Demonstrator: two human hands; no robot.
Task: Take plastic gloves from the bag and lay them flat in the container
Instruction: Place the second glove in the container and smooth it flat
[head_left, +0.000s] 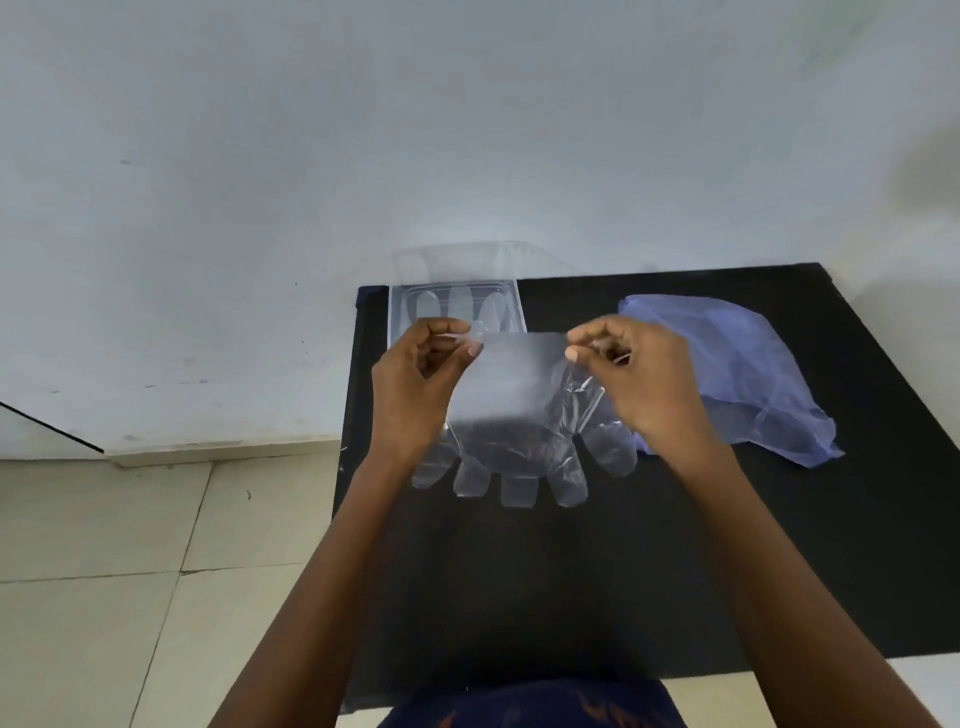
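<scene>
A clear plastic glove (511, 415) hangs in the air above the black table, cuff up and fingers pointing down toward me. My left hand (421, 384) pinches the cuff's left corner and my right hand (644, 379) pinches its right corner, stretching the cuff between them. Behind the glove, at the table's far left corner, stands the clear container (400, 317) with its lid tilted open; at least one clear glove lies flat inside. The pale blue plastic bag (737, 364) lies crumpled on the table just right of my right hand.
The black table (597, 582) stands against a white wall. Tiled floor (130, 545) lies to the left, below the table's left edge. My dark blue clothing shows at the bottom edge.
</scene>
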